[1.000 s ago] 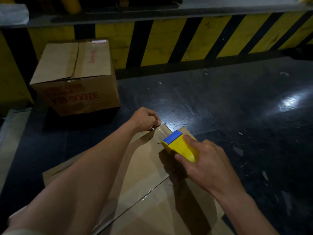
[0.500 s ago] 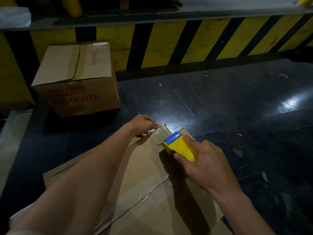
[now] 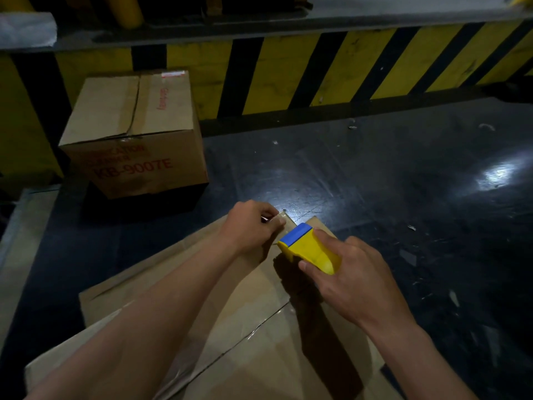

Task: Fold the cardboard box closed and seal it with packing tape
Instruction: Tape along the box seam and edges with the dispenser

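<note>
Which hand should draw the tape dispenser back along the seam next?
Right. The right hand grips the tape dispenser at the far edge of the cardboard box; the left hand is pinching the tape end there.

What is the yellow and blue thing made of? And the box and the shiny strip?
Tape dispenser: probably hard plastic, smooth, brightly coloured, slightly glossy. Box: brown cardboard, matte, with folded flaps. Tape: seemingly thin clear plastic film; it glints and the cardboard shows through.

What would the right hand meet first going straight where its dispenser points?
Probably the left hand, pinching the tape end at the far corner of the cardboard box, just ahead of the tape dispenser. Depth is unclear.
</note>
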`<state>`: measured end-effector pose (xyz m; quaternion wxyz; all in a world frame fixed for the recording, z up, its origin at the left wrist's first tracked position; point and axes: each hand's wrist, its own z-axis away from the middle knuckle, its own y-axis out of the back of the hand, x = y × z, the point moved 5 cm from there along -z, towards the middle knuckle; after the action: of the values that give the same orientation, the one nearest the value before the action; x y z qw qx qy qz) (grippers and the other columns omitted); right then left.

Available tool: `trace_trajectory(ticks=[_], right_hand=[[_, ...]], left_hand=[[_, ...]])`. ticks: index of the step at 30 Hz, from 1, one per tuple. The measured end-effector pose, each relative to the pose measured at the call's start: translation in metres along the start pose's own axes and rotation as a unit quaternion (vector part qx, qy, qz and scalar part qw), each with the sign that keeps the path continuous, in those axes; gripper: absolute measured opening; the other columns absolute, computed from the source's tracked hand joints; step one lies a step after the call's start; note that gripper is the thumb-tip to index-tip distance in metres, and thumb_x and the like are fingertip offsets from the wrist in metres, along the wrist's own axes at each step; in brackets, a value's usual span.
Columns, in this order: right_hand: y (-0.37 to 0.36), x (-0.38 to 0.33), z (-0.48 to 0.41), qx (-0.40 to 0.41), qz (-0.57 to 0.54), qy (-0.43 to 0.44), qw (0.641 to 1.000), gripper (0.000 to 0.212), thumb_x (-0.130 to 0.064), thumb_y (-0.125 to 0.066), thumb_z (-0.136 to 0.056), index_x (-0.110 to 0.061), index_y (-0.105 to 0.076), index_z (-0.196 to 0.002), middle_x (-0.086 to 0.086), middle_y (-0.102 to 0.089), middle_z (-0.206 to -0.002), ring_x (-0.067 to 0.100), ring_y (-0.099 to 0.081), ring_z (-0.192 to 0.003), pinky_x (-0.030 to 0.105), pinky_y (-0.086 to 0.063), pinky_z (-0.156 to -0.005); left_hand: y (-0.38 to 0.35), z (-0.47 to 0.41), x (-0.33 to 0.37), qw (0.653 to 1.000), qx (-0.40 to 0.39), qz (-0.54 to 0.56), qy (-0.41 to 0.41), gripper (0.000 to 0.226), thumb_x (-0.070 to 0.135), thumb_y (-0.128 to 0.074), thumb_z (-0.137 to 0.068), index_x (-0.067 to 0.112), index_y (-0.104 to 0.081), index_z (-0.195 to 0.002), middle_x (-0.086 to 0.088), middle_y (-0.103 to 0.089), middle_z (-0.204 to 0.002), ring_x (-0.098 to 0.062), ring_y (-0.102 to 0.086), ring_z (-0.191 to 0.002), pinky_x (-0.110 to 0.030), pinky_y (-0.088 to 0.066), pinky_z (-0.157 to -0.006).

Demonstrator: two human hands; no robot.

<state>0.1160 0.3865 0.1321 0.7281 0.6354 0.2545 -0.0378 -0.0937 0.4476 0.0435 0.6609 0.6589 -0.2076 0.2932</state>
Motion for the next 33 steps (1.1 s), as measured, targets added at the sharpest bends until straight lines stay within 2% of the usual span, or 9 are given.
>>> trace_trajectory(ticks=[6, 8, 10, 14, 18, 22, 26, 29, 33], right_hand=[[0.003, -0.002, -0.007, -0.035, 0.024, 0.023, 0.999, 0.066, -0.061, -0.057, -0.086, -0.04, -0.038, -0.145, 0.002, -0.049, -0.098, 0.023, -0.054, -0.102, 0.031, -0.041, -0.076], [0.007, -0.001, -0.009, -0.043, 0.044, 0.035, 0.998, 0.067, -0.061, -0.056, -0.086, -0.04, -0.036, -0.146, 0.004, -0.052, -0.102, 0.023, -0.053, -0.105, 0.032, -0.04, -0.08], [0.011, -0.001, -0.007, -0.048, 0.056, 0.048, 0.996, 0.067, -0.06, -0.056, -0.087, -0.041, -0.034, -0.147, 0.001, -0.046, -0.096, 0.022, -0.053, -0.103, 0.03, -0.036, -0.076], [0.019, 0.002, -0.001, -0.041, 0.066, 0.059, 0.995, 0.066, -0.058, -0.058, -0.085, -0.041, -0.038, -0.146, -0.003, -0.041, -0.089, 0.024, -0.056, -0.097, 0.03, -0.037, -0.072], [0.03, 0.016, 0.009, -0.019, 0.074, 0.047, 0.996, 0.066, -0.061, -0.059, -0.08, -0.044, -0.044, -0.141, -0.002, -0.046, -0.082, 0.025, -0.058, -0.087, 0.034, -0.043, -0.069], [0.022, 0.015, 0.021, -0.035, 0.063, 0.02, 0.997, 0.066, -0.057, -0.058, -0.085, -0.041, -0.037, -0.145, 0.0, -0.05, -0.096, 0.023, -0.057, -0.096, 0.035, -0.047, -0.078], [0.013, 0.017, 0.022, -0.052, 0.068, 0.004, 0.996, 0.061, -0.054, -0.056, -0.088, -0.04, -0.037, -0.144, 0.004, -0.051, -0.101, 0.025, -0.058, -0.096, 0.036, -0.05, -0.078], [0.009, 0.017, 0.016, -0.058, 0.08, -0.003, 0.995, 0.058, -0.052, -0.054, -0.088, -0.04, -0.039, -0.143, 0.004, -0.048, -0.098, 0.029, -0.059, -0.097, 0.037, -0.048, -0.076], [0.006, 0.016, 0.012, -0.06, 0.09, -0.004, 0.994, 0.058, -0.051, -0.054, -0.086, -0.042, -0.04, -0.142, 0.0, -0.041, -0.091, 0.03, -0.059, -0.096, 0.036, -0.046, -0.073]], left_hand=[[-0.011, 0.018, -0.007, 0.998, 0.065, -0.001, 0.019, 0.03, 0.05, -0.06, -0.097, 0.033, -0.072, -0.118, 0.006, -0.074, -0.111, -0.011, -0.067, -0.095, -0.042, -0.059, -0.082], [-0.009, 0.02, -0.007, 0.996, 0.087, -0.01, 0.012, 0.033, 0.054, -0.058, -0.096, 0.035, -0.073, -0.118, 0.008, -0.076, -0.109, -0.01, -0.069, -0.094, -0.042, -0.059, -0.08], [-0.007, 0.021, -0.005, 0.995, 0.094, -0.008, 0.015, 0.033, 0.055, -0.059, -0.095, 0.035, -0.075, -0.116, 0.009, -0.077, -0.106, -0.007, -0.07, -0.09, -0.038, -0.059, -0.079], [-0.009, 0.023, -0.003, 0.995, 0.098, -0.006, 0.022, 0.034, 0.057, -0.059, -0.095, 0.036, -0.076, -0.116, 0.011, -0.078, -0.105, -0.007, -0.07, -0.09, -0.038, -0.06, -0.078], [-0.009, 0.022, -0.008, 0.994, 0.104, 0.0, 0.038, 0.033, 0.06, -0.057, -0.092, 0.04, -0.076, -0.109, 0.012, -0.078, -0.087, -0.006, -0.07, -0.084, -0.037, -0.059, -0.077], [-0.011, 0.024, -0.003, 0.995, 0.097, -0.013, 0.024, 0.038, 0.06, -0.049, -0.095, 0.039, -0.074, -0.114, 0.011, -0.077, -0.098, -0.01, -0.069, -0.087, -0.039, -0.059, -0.076], [-0.01, 0.028, 0.005, 0.993, 0.097, -0.06, 0.01, 0.039, 0.058, -0.046, -0.095, 0.035, -0.074, -0.109, 0.006, -0.074, -0.083, -0.015, -0.067, -0.079, -0.038, -0.057, -0.07], [-0.013, 0.028, 0.007, 0.994, 0.075, -0.074, 0.017, 0.057, 0.076, -0.04, -0.088, 0.033, -0.074, -0.105, 0.008, -0.071, -0.078, -0.011, -0.064, -0.071, -0.037, -0.058, -0.068], [-0.014, 0.024, 0.003, 0.996, 0.049, -0.066, 0.028, 0.054, 0.078, -0.044, -0.086, 0.036, -0.073, -0.104, 0.009, -0.067, -0.07, -0.01, -0.063, -0.068, -0.034, -0.056, -0.067]])
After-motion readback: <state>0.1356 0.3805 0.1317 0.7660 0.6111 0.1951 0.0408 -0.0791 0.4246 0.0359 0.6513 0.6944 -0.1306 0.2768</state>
